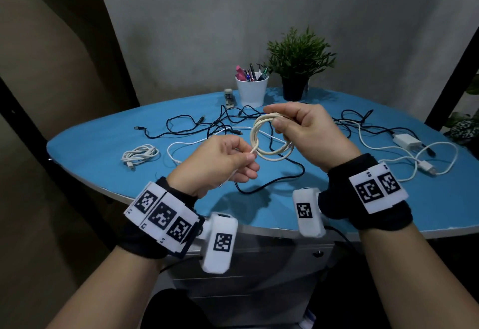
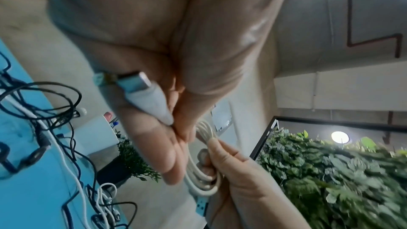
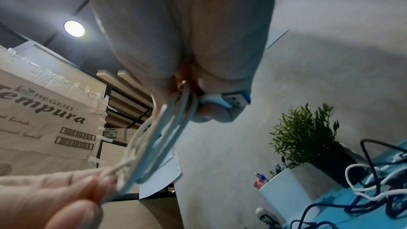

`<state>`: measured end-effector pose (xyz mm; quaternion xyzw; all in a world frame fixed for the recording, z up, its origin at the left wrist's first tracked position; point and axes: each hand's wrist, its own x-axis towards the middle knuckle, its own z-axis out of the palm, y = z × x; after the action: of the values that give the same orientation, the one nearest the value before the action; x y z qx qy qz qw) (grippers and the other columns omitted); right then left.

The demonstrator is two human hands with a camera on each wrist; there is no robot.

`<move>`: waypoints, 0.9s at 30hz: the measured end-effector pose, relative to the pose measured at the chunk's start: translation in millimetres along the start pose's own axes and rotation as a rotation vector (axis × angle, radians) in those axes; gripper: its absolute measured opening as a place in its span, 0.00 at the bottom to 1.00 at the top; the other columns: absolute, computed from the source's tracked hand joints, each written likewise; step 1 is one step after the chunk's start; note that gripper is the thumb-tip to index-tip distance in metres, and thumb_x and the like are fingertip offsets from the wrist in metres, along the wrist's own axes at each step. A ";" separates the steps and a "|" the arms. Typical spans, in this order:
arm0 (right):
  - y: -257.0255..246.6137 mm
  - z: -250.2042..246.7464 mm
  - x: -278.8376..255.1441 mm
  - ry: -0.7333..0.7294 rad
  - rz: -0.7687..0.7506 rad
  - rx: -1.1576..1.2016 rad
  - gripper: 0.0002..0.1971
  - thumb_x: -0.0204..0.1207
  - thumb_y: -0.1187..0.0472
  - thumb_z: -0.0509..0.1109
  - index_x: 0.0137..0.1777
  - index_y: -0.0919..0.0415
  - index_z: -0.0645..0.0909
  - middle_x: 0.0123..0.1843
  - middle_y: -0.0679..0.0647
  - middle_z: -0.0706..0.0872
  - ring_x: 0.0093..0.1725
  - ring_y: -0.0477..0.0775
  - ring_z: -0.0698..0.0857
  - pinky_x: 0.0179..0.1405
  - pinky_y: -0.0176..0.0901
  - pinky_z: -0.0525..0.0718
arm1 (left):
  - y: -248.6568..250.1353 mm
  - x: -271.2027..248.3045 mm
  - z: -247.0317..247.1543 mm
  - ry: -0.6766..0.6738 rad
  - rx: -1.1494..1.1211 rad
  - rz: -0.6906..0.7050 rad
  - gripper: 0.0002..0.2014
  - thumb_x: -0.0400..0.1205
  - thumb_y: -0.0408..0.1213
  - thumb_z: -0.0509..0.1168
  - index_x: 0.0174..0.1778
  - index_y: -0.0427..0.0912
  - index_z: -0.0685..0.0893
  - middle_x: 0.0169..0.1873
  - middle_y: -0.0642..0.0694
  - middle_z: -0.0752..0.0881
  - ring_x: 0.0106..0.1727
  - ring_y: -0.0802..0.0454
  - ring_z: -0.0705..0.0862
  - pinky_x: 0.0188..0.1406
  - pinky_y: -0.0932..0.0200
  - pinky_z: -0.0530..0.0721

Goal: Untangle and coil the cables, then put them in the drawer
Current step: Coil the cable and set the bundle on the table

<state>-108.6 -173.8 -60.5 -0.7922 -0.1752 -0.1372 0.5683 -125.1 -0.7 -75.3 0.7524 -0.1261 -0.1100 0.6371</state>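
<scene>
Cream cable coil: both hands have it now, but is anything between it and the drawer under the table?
Yes. The cream cable coil, held by the right hand and left hand, is above the blue tabletop; the drawer below appears closed.

We see a blue table top (image 1: pixel 103 147) carrying black cables (image 1: pixel 186 123) and white cables (image 1: pixel 383 144). A white coiled cable (image 1: pixel 140 153) lies at the left. The cream braided cable (image 1: pixel 269 142) has a white plug with a silver metal tip (image 2: pixel 141 84). The pen cup (image 1: pixel 252 92) is white; the plant (image 1: pixel 300 53) is green in a black pot (image 1: pixel 294 91). The wristbands (image 1: pixel 166 214) are black, bearing white tags with black square-code patterns.
</scene>
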 end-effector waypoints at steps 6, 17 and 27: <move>-2.6 -6.9 -1.0 -0.026 -0.039 -0.087 0.06 0.82 0.64 0.64 0.50 0.57 0.83 0.28 0.34 0.82 0.30 0.30 0.77 0.35 0.23 0.72 | 9.4 -4.5 -1.3 0.034 -0.219 0.033 0.09 0.85 0.28 0.56 0.38 0.40 0.72 0.33 0.40 0.90 0.33 0.50 0.89 0.32 0.63 0.87; 3.1 -18.0 -1.9 -0.036 0.033 0.000 0.05 0.79 0.64 0.67 0.46 0.63 0.85 0.31 0.52 0.82 0.26 0.40 0.76 0.26 0.29 0.73 | 15.8 -10.6 -18.5 0.035 -0.242 0.083 0.10 0.85 0.29 0.56 0.38 0.41 0.72 0.37 0.41 0.91 0.38 0.49 0.90 0.37 0.61 0.87; 0.2 -9.5 -2.0 0.014 0.068 0.212 0.06 0.79 0.67 0.66 0.46 0.63 0.85 0.31 0.59 0.78 0.28 0.50 0.87 0.27 0.38 0.84 | 9.3 -5.7 -17.2 0.335 0.820 0.242 0.08 0.73 0.45 0.75 0.30 0.53 0.84 0.31 0.56 0.81 0.31 0.61 0.76 0.31 0.63 0.73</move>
<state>-110.5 -183.1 -58.5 -0.7322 -0.1577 -0.1040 0.6543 -125.3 15.7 -63.3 0.9296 -0.1416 0.1473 0.3067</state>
